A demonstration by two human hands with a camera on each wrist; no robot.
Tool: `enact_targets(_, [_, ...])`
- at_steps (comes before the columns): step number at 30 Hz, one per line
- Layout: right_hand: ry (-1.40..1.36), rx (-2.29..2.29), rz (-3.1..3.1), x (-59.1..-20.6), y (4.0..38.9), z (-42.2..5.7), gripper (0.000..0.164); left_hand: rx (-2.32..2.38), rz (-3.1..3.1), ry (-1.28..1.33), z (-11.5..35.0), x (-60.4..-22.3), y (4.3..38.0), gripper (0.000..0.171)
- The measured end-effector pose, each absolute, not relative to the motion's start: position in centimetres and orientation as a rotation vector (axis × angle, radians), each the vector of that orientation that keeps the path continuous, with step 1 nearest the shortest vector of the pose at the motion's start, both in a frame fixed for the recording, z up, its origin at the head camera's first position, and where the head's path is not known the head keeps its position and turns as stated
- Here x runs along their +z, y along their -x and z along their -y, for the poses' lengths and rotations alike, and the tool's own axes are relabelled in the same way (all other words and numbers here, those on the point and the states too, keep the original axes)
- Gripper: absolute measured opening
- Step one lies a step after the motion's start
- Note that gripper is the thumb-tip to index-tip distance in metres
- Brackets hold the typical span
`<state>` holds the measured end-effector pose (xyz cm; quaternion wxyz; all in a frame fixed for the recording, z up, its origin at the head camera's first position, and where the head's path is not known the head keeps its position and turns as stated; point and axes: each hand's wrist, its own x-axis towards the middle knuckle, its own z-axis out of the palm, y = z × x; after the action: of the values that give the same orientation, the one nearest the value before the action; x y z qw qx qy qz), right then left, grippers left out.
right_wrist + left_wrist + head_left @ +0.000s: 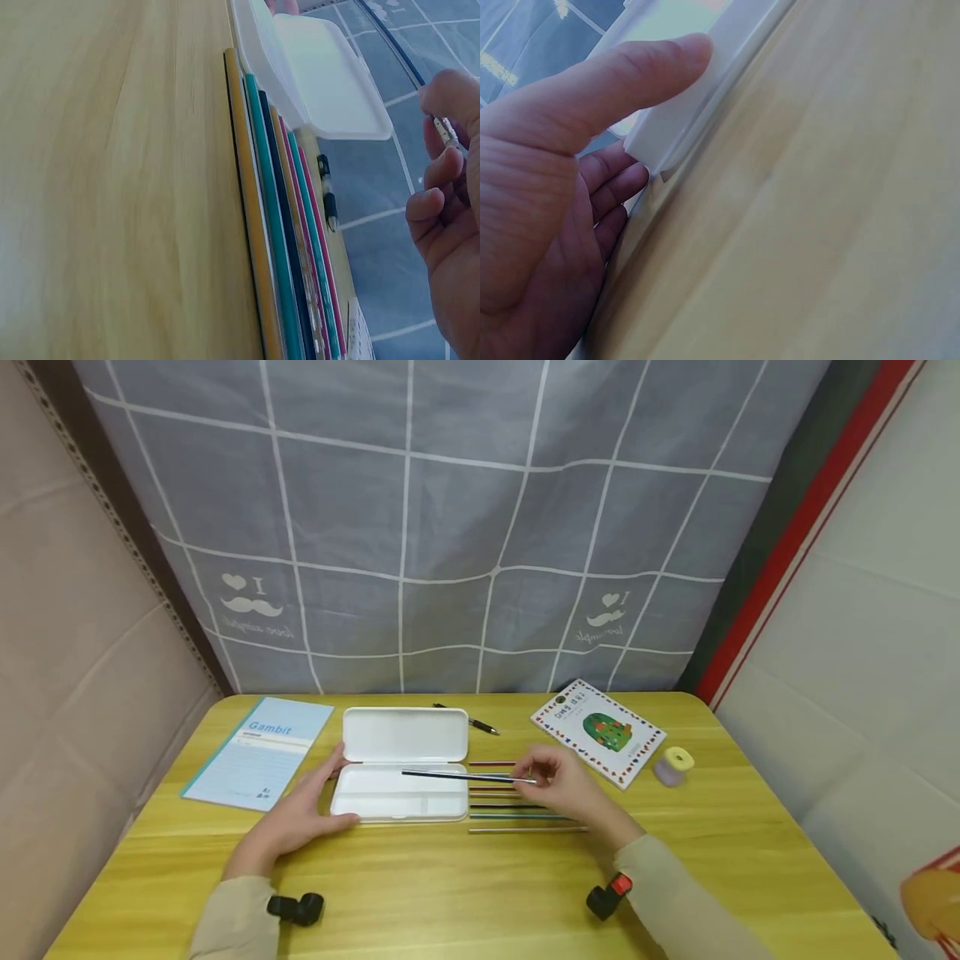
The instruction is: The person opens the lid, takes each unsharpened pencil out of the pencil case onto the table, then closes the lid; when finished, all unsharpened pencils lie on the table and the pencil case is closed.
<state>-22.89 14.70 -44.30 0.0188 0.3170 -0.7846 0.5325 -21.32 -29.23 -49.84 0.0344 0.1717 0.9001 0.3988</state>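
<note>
A white pencil case (399, 806) lies with its lid (405, 735) raised at the back. My left hand (303, 814) holds its left end; in the left wrist view the thumb lies across the front wall and the fingers bend against the end. In my right hand (557, 785) a dark pencil (450, 774) is pinched near its silver-coloured end. That pencil is held above the case, pointing left. Below and beside the right hand, several coloured pencils (262, 225) lie in a row, right of the case; the hand partly covers them in the head view.
A black pen (483, 727) lies behind the case, partly hidden by the lid. At the left is a light blue notebook (258, 756). A white booklet with a green picture (600, 731) and a small purple container with a yellow top (673, 766) are at the right.
</note>
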Motion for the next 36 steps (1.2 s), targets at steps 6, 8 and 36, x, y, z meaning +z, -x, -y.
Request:
enact_targets(6, [-1.056, 1.68, 2.4, -44.5, 21.6, -17.7, 0.013, 1.252, -2.748, -0.543, 29.3, -50.1, 21.3, 0.119])
enact_targets(8, [-1.067, 1.721, 2.389, -44.9, 21.1, -18.9, 0.014, 1.259, -2.747, -0.558, 29.3, -50.1, 21.3, 0.118])
enact_targets(36, [-1.033, 1.545, 2.585, -48.9, 18.0, -23.7, 0.017, 1.233, -2.75, -0.549, 29.4, -50.0, 21.6, 0.12])
